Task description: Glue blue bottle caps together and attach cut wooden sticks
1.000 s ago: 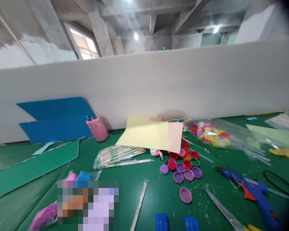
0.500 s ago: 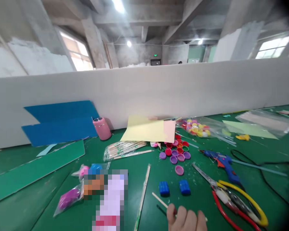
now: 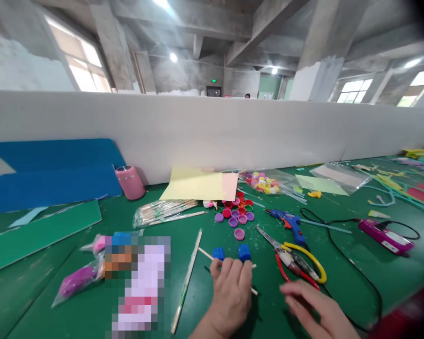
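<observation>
My left hand (image 3: 231, 294) rests on the green table (image 3: 356, 263) with its fingers curled down over a thin wooden stick (image 3: 205, 254) that runs out from under both sides of it. Two blue bottle caps (image 3: 218, 253) (image 3: 244, 252) stand just past its fingertips. To the right, my right hand (image 3: 316, 306) hovers low with its fingers stretched out and nothing in it, close to the yellow-and-red handled scissors (image 3: 298, 263).
Loose purple, red and green caps (image 3: 235, 214) lie ahead, with a blue glue gun (image 3: 289, 223) and its black cord beside them. A long wrapped stick (image 3: 187, 278), a stick bundle (image 3: 162, 212), yellow paper (image 3: 192, 183), a pink cup (image 3: 130, 181), blue boards (image 3: 53, 174) and a white partition (image 3: 212, 127) surround them.
The view has tilted down and pulled back. My left hand has come up from the bottom edge onto the stick by the blue caps. My right hand has come into view.
</observation>
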Available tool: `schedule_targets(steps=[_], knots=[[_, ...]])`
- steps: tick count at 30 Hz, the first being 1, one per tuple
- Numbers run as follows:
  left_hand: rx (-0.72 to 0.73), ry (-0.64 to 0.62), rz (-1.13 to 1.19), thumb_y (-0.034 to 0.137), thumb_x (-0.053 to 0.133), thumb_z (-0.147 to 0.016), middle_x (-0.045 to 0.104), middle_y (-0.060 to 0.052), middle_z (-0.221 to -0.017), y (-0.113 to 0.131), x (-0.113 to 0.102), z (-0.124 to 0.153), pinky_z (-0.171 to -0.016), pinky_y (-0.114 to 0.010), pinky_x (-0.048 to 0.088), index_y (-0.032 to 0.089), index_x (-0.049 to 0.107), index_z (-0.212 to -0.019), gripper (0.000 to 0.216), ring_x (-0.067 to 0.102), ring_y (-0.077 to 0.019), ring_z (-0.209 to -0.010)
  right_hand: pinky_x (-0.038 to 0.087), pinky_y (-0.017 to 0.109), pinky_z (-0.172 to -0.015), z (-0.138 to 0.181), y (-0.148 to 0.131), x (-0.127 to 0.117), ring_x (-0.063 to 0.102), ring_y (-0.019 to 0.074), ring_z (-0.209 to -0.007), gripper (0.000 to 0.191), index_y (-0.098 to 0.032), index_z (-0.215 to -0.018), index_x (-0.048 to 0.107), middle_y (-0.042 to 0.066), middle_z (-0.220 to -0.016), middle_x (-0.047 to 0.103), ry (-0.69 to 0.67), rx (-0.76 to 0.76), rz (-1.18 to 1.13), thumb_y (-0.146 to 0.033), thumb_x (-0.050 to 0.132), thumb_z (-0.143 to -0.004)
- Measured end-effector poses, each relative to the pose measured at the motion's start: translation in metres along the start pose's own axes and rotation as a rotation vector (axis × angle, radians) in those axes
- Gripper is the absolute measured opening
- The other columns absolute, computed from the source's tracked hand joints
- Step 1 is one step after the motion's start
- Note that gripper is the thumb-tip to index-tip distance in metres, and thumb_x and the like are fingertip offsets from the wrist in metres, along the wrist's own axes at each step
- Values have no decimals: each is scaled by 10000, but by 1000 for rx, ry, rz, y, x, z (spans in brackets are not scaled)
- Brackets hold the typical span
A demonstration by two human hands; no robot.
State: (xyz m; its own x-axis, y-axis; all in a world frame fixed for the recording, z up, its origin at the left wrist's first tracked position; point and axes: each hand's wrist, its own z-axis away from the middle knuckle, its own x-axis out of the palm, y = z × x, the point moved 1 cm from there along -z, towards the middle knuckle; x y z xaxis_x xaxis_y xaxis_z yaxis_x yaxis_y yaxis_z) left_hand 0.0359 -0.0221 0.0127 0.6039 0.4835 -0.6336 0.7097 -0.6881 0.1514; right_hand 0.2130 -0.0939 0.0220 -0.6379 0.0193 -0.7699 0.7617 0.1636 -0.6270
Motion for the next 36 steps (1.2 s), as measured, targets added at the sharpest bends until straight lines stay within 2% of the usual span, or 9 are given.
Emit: schedule_targets(steps=[3,5,8,16,21,27,30,33,36], knots=[[-38,-7,-61,93,422,-775,540,-9,-609,-4,-1,1,-718,-358,279,182,577,-841,190,447,-166,-617,494,335,-790,-24,15,-2,571,235,-942,206,-245,-1029,530,75,-991,610,277,-102,-75,-273,436,-848],[-65,12,-65,87,423,-779,554,-9,-615,-5,-4,1,-714,-359,279,179,570,-837,183,449,-162,-611,488,336,-790,-38,15,3,563,234,-947,228,-228,-1052,505,87,-1016,586,337,-143,-109,-251,464,-829],[-82,53,-65,81,423,-785,563,-6,-611,-7,-10,1,-691,-348,278,173,561,-848,177,450,-152,-590,476,329,-788,-56,3,10,559,212,-915,245,-232,-1079,480,81,-994,573,305,-168,-205,-212,447,-836],[-76,78,-88,100,427,-787,547,-10,-577,-10,-11,7,-649,-344,280,170,556,-839,156,460,-159,-582,442,300,-835,-75,-18,26,516,189,-978,353,-257,-1143,471,67,-1047,539,72,-335,-356,-104,389,-836],[-59,127,-129,118,469,-767,556,-4,-571,-11,-9,7,-653,-337,314,178,549,-830,118,492,-156,-573,469,291,-798,-81,-12,26,550,190,-921,322,-259,-1126,483,67,-1012,564,121,-286,-352,-141,422,-834],[-53,175,-137,85,446,-763,559,-6,-572,-16,-4,10,-689,-353,368,190,539,-825,153,511,-159,-578,504,256,-718,-80,-12,21,593,181,-829,341,-270,-1096,498,64,-959,602,138,-372,-365,-111,449,-799],[-68,131,-109,100,400,-789,565,-31,-597,-19,-6,11,-631,-342,368,178,547,-875,187,507,-177,-586,509,235,-683,-78,-23,21,599,166,-784,349,-270,-1097,496,55,-949,606,87,-351,-437,-120,477,-782],[-84,47,-23,128,345,-814,565,-52,-622,-20,-10,6,-558,-312,356,158,542,-932,232,492,-176,-566,496,251,-726,-81,-39,21,590,170,-815,317,-246,-1086,519,54,-938,608,36,-331,-513,-145,488,-787],[-65,40,40,114,353,-807,576,-58,-658,-19,-16,-3,-542,-292,368,148,531,-946,228,499,-167,-571,479,269,-750,-86,-49,22,584,172,-823,234,-230,-1018,579,49,-900,622,68,-292,-575,-180,483,-811]])
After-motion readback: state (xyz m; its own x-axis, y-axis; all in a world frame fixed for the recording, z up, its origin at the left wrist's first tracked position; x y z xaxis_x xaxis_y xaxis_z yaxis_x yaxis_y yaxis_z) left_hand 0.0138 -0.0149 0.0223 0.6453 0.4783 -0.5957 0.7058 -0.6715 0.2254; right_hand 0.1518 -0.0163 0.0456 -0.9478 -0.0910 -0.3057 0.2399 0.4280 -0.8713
